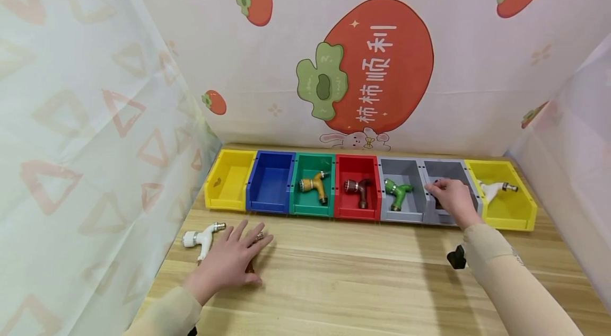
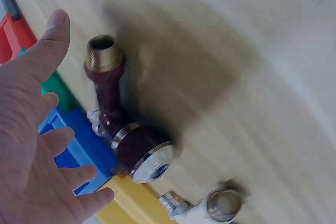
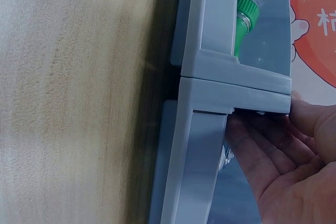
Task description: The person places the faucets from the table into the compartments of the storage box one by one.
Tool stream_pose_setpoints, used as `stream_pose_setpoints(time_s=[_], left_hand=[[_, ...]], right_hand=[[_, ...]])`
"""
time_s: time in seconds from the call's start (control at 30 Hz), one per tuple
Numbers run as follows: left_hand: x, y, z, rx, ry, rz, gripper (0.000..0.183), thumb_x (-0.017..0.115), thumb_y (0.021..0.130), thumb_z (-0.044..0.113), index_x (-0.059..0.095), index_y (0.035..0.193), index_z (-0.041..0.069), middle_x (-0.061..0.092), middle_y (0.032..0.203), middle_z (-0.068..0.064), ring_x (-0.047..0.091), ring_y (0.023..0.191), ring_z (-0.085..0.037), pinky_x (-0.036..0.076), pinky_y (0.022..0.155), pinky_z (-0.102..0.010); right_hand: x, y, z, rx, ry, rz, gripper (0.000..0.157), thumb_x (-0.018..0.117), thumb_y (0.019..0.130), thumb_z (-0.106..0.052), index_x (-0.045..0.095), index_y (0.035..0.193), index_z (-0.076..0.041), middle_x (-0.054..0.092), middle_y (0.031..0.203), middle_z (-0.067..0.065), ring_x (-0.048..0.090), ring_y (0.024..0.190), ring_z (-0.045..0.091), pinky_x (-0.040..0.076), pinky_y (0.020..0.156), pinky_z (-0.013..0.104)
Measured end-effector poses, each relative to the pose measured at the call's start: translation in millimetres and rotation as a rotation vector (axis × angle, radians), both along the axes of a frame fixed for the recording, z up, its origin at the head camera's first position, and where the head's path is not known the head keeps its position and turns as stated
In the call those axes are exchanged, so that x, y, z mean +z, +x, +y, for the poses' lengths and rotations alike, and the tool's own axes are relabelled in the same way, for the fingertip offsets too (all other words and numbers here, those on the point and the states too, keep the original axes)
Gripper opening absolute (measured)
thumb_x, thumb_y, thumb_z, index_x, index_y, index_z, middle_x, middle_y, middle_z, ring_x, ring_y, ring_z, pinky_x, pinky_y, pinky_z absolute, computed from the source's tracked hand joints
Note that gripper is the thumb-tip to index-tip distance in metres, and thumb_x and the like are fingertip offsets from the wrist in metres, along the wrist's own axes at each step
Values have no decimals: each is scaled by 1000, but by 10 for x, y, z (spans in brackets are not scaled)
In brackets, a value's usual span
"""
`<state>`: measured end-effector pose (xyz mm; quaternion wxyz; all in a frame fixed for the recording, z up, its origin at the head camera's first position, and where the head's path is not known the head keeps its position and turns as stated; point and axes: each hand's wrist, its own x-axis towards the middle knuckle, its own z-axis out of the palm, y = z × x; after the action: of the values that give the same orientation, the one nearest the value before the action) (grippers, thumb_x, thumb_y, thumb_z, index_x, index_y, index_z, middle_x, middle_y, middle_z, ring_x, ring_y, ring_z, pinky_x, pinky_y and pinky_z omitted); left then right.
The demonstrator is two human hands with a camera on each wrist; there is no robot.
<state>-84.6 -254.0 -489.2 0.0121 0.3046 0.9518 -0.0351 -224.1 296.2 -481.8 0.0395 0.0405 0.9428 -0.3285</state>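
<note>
My left hand [image 1: 228, 262] is spread, fingers straight, over a dark red tap [image 2: 111, 100] on the table, partly hiding it in the head view. In the left wrist view palm and tap stand apart. Left of that hand lies a white tap [image 1: 205, 239]. My right hand [image 1: 453, 198] reaches into the right grey bin [image 1: 453, 168], its fingers bent about a dark tap [image 1: 437, 202]. Most of that tap is hidden behind the fingers; in the right wrist view the fingertips disappear behind the bin's wall.
A row of bins runs along the back: yellow [image 1: 234, 171], blue [image 1: 271, 179], green [image 1: 312, 161], red [image 1: 358, 162], grey [image 1: 401, 167] and yellow [image 1: 517, 211]. Orange [image 1: 315, 185], brown [image 1: 360, 190], green [image 1: 397, 193] and white [image 1: 488, 191] taps lie in several. Cloth walls surround the table.
</note>
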Motion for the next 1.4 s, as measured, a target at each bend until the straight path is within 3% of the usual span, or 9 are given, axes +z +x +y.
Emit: stream_pose_setpoints(time_s=[0.2,0.5,0.8,1.1,1.4], left_hand=[[-90,75,-38,19,11,-57,93,75,76,70,53,151,20,44,159,-13,43,138,-53,41,105,-69],[-121,113,-62,49,17,-106,87,80,78,60,53,151,20,40,161,-14,46,136,-52,44,103,-67],[-106,151,-68,71,33,-97,81,83,79,55,58,147,19,39,162,-14,56,125,-49,48,98,-65],[-97,190,-66,161,34,-126,78,81,80,56,57,147,24,35,164,-13,56,124,-47,46,98,-67],[-130,179,-64,191,45,-135,75,81,82,52,55,148,25,38,161,-18,60,117,-44,51,90,-63]], right_hand=[[-3,-7,4,1,-7,-3,41,60,105,-35,69,104,5,66,88,14,56,79,27,44,62,32],[-6,-9,-4,-4,-3,-3,41,60,105,-34,69,106,6,66,91,16,56,81,28,45,63,32],[-1,-2,-4,-4,-2,-4,43,60,105,-35,68,109,7,67,97,19,57,84,30,46,65,32],[11,-1,-14,-7,-6,-13,42,59,105,-35,68,108,6,66,95,17,56,83,29,45,65,32],[18,2,-9,-2,-1,-14,44,59,105,-36,68,109,7,66,94,18,56,83,30,45,63,32]])
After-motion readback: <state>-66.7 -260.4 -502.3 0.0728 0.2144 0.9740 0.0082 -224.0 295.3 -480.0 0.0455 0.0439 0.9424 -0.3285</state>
